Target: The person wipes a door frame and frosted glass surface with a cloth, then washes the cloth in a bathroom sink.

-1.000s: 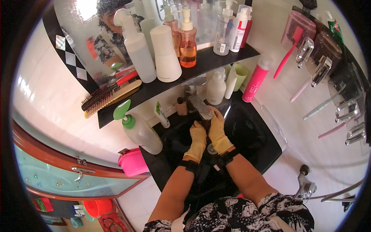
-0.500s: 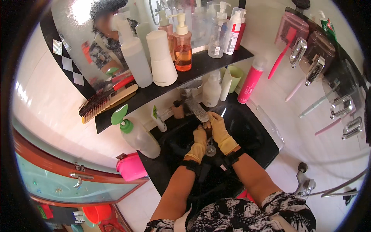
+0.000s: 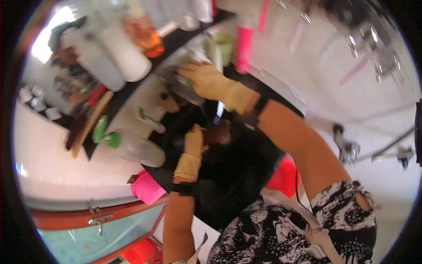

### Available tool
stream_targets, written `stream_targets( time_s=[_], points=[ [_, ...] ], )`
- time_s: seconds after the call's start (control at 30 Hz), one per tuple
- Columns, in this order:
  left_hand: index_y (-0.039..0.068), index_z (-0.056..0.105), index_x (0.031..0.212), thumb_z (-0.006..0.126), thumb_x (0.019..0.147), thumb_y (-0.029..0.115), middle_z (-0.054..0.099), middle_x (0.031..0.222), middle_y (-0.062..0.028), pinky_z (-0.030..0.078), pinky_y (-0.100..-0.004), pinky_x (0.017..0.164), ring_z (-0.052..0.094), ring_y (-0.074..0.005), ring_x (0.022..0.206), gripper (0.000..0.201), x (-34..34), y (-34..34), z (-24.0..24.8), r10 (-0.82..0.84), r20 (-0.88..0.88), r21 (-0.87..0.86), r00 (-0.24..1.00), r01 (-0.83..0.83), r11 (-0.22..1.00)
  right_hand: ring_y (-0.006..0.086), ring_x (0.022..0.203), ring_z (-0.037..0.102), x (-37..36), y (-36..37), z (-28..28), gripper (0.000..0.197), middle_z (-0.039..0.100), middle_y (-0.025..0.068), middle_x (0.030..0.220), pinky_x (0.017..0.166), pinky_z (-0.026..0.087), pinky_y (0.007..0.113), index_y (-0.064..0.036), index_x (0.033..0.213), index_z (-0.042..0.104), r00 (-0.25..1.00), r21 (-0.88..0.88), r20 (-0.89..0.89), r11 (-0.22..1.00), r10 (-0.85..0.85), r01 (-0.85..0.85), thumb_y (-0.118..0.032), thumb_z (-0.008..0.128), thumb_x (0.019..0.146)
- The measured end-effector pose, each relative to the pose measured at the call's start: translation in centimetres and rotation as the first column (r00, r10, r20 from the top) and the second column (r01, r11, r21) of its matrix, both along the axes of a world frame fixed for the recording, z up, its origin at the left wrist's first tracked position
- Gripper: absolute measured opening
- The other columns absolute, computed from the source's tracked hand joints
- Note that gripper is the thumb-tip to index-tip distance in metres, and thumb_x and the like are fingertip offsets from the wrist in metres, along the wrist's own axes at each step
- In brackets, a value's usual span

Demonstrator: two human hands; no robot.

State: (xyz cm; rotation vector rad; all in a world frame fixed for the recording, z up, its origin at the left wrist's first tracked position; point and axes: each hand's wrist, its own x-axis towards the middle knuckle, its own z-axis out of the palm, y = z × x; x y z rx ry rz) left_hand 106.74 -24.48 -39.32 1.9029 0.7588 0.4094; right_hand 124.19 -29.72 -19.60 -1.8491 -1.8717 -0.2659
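Observation:
My left hand, in a yellow glove, is closed on a reddish-brown thing over the black sink. Blur hides what kind of thing it is. Higher up, my right hand, gloved the same way, lies over the top of the metal faucet, fingers curled at its handle. The handle itself is mostly covered by the glove. Both wrists wear dark bands.
Left of the sink stand a pump bottle with a green top and a small tube. A black shelf with several bottles runs above. Behind the sink are a pink can and a green cup.
My right hand has gone from beside the left, under the spout, up to the faucet's top. My left hand has drawn apart with the brown thing. The view has shifted and blurred.

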Motion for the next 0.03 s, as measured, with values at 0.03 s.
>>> stream_targets(
  time_s=[0.03],
  points=[
    [0.005,0.057,0.098,0.063,0.082,0.039,0.064,0.089,-0.0143,0.054,-0.0427,0.056,0.063,-0.0303,0.073,0.039,0.76,-0.82,6.32,0.032,-0.188,-0.603,0.982,-0.141,0.785,0.0294,0.128,0.037,1.53,-0.85,-0.81,0.066,0.040,0.0143,0.137,0.104,0.033,0.039,-0.0092,0.132,0.042,0.998,-0.054,0.059,0.998,-0.034,0.038,-0.006,0.058,0.068]
  ],
)
